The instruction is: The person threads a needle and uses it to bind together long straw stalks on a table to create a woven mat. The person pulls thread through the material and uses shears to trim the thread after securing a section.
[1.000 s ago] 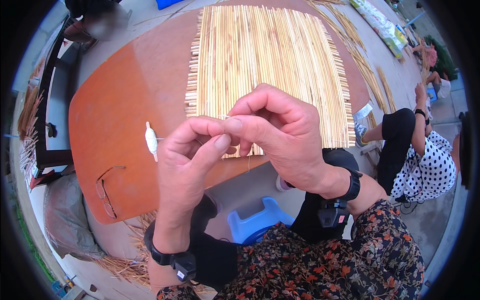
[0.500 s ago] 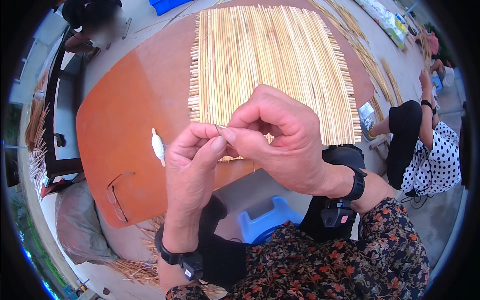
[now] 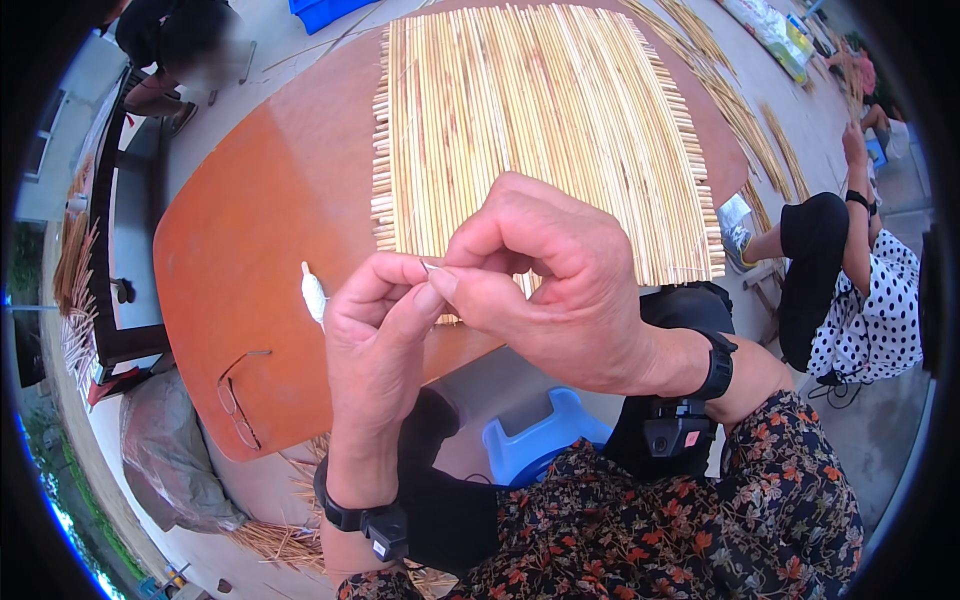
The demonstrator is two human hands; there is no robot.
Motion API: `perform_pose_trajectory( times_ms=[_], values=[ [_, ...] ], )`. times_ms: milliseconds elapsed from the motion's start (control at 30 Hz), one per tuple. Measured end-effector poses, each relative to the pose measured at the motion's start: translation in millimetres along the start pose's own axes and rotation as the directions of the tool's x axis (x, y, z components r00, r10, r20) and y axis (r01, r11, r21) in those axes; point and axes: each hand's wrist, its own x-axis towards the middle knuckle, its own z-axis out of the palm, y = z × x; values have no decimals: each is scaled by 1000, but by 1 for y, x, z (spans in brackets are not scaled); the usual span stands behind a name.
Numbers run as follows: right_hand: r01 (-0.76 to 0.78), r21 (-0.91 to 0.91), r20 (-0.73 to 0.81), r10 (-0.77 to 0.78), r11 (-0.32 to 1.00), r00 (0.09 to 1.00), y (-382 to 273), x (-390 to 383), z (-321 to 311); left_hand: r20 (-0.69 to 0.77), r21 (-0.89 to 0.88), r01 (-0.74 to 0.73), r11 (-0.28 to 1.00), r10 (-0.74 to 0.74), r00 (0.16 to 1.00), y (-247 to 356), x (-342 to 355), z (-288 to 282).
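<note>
My left hand (image 3: 375, 340) and my right hand (image 3: 545, 285) are raised close together above the near edge of a reddish-brown table (image 3: 250, 230). Their thumbs and forefingers pinch a thin needle-like piece (image 3: 430, 266) where the fingertips meet. Behind the hands lies a mat of pale straight reeds (image 3: 530, 120) laid side by side on the table. A small white spool-like object (image 3: 313, 293) rests on the table just left of my left hand.
A pair of glasses (image 3: 240, 395) lies near the table's front-left edge. A blue plastic stool (image 3: 535, 445) stands under my arms. A person in a dotted top (image 3: 865, 290) sits at the right. Loose reeds (image 3: 740, 110) lie on the ground beyond, and another person (image 3: 170, 50) sits far left.
Both hands have stayed pinched together and shifted slightly; the view has tilted, so the table and mat sit a little differently behind them.
</note>
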Motion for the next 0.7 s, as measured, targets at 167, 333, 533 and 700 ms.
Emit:
perform_pose_trajectory(
  times_ms=[167,333,533,700],
  values=[
    [19,6,-7,-19,1000,1000,0,1,1,0,7,-1,1000,1,1000,3,0,2],
    [28,2,-13,-28,1000,1000,0,1,1,-9,5,-11,1000,11,1000,3,0,1],
    [37,-16,-4,-37,999,999,-1,2,0,-11,30,-7,1000,7,1000,5,0,2],
    [35,-23,3,-35,999,999,-2,2,0,-8,49,-17,999,17,1000,5,-1,0]
  ],
)
